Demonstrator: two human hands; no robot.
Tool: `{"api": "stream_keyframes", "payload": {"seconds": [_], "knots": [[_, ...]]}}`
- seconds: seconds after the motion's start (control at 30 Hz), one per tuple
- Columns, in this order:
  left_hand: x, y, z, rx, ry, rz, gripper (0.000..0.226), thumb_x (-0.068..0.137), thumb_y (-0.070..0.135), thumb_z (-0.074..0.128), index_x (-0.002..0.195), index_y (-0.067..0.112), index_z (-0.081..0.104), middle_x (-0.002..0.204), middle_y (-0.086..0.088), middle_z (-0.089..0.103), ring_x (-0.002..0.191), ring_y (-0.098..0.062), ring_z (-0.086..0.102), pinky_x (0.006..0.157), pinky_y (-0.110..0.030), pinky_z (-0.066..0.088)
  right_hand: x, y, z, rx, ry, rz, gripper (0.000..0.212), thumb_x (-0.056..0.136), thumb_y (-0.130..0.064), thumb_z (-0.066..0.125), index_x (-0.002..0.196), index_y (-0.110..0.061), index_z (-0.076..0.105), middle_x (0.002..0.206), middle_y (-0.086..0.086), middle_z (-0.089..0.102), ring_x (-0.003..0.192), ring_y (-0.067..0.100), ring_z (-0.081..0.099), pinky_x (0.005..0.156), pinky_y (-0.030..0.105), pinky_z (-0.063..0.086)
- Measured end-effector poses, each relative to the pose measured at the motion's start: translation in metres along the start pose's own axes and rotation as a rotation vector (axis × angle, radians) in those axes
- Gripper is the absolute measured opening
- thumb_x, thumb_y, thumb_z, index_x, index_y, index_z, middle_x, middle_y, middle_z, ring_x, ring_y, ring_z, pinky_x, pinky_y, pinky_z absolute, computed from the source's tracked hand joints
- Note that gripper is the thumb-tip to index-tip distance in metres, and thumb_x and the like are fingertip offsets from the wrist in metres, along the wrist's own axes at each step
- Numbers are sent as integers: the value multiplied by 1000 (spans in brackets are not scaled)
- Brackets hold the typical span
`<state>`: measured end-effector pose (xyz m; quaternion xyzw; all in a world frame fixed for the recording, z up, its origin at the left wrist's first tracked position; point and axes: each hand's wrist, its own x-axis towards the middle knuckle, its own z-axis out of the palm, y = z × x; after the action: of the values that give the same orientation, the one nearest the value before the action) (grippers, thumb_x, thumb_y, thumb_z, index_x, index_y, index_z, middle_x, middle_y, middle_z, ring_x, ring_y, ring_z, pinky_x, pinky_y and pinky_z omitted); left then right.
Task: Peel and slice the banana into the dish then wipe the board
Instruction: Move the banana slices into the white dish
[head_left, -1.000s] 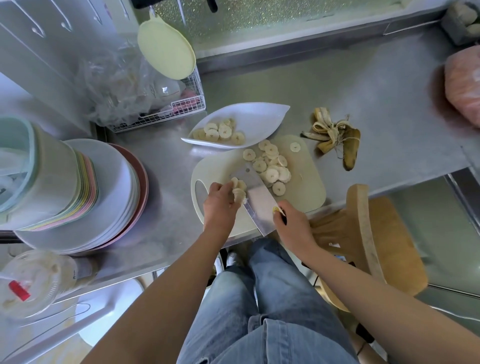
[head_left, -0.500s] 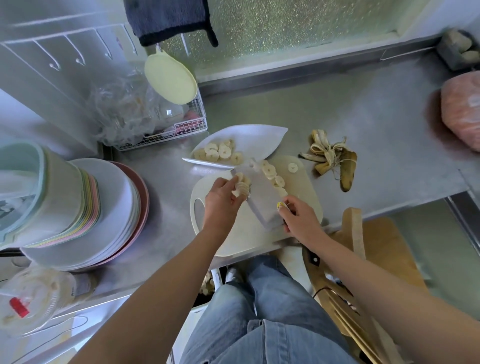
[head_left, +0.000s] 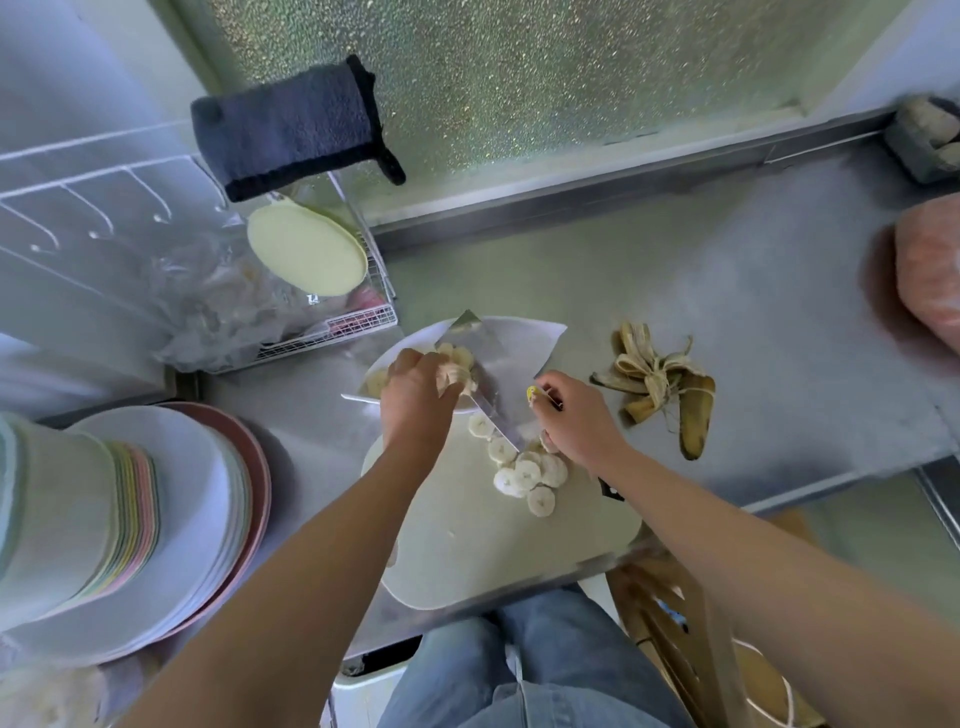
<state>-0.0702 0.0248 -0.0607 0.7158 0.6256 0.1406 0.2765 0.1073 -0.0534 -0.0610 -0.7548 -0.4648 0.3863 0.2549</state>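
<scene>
The left hand (head_left: 415, 400) curls its fingers round a clump of pale banana slices (head_left: 457, 371) and presses them against the flat of a broad steel cleaver (head_left: 483, 353). The right hand (head_left: 576, 421) grips the cleaver by its dark handle, whose end pokes out below the wrist. The blade is tilted over the white leaf-shaped dish (head_left: 524, 338), its tip near the dish's far rim, and a few slices already lie in the dish beside the left hand.

A loose heap of round slices (head_left: 524, 473) lies on the pale cream plastic cutting board (head_left: 467, 545), just under the right hand. The board rests on the grey steel surface (head_left: 727, 312), and its far edge meets the dish's near rim. The browned, split banana peel (head_left: 660, 384) lies on the surface to the right of the dish, apart from the board.

At the left stands a stack of pastel plates (head_left: 156, 519). A dark blue cloth mitt (head_left: 291, 124) hangs above a white wire basket (head_left: 337, 332).
</scene>
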Motion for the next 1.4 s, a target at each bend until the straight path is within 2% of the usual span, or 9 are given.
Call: {"api": "stream_keyframes", "payload": {"seconds": [0.1, 0.27, 0.37, 0.5, 0.8, 1.03, 1.13, 1.3, 1.4], "knots": [[3, 6, 1, 159, 15, 154, 38, 83, 17, 70, 120, 12, 62, 126, -12, 53, 114, -32, 50, 85, -42, 50, 5, -1, 0, -57, 11, -14, 16, 94, -22, 50, 94, -9, 58, 67, 6, 59, 68, 29, 61, 70, 39, 48], [7, 9, 15, 393, -4, 668, 46, 63, 1, 82, 108, 0, 70, 114, -14, 68, 104, -33, 66, 86, -43, 55, 11, 0, 0, -11, 8, 40, 19, 93, -22, 51, 94, -4, 58, 69, 12, 60, 65, 33, 60, 70, 43, 50], [5, -4, 17, 529, -115, 637, 48, 77, 14, 74, 122, 1, 64, 129, -12, 62, 118, -33, 59, 97, -48, 48, 13, 2, -4, 13, 15, 66, 18, 92, -21, 51, 88, -5, 56, 64, 6, 52, 61, 28, 53, 69, 46, 49], [0, -17, 12, 633, -186, 630, 52, 90, 30, 34, 126, 5, 61, 134, -10, 58, 124, -34, 55, 101, -50, 43, 10, 10, -11, 15, 34, 88, 21, 92, -24, 49, 81, -6, 52, 62, 4, 50, 63, 36, 56, 65, 46, 49], [-10, -6, 17, 501, -164, 586, 53, 94, 36, 30, 138, 15, 51, 148, -12, 43, 135, -36, 42, 108, -53, 37, 5, 15, -11, 30, 100, 52, 28, 93, -25, 47, 77, -2, 45, 67, 22, 53, 62, 41, 53, 61, 48, 47], [-17, -25, 8, 623, -163, 436, 58, 97, 40, 19, 143, 16, 44, 157, -15, 25, 144, -36, 25, 115, -52, 23, 0, 14, -13, 101, 121, 85, 24, 93, -31, 47, 72, -19, 45, 60, -1, 46, 57, 23, 48, 62, 45, 48], [-20, -26, 5, 610, -173, 417, 52, 100, 39, 28, 146, 17, 39, 160, -13, 15, 147, -34, 14, 119, -50, 14, -3, 12, -15, 83, 119, 79, 24, 94, -28, 47, 77, -11, 48, 63, 3, 49, 56, 21, 48, 61, 45, 49], [-30, -16, -2, 493, -51, 459, 31, 85, 24, 66, 116, 17, 66, 131, -14, 56, 120, -37, 53, 99, -47, 44, -15, 10, -17, 126, 213, 97, 16, 95, -24, 46, 85, -12, 52, 65, 3, 48, 59, 24, 51, 61, 45, 48], [-43, -12, -3, 387, -22, 431, 23, 84, 17, 65, 106, 14, 69, 111, -10, 62, 100, -33, 58, 83, -42, 51, -36, 10, -16, 149, 335, 120, 19, 98, -22, 42, 80, -19, 44, 66, 1, 45, 62, 25, 49, 60, 40, 41]]}}
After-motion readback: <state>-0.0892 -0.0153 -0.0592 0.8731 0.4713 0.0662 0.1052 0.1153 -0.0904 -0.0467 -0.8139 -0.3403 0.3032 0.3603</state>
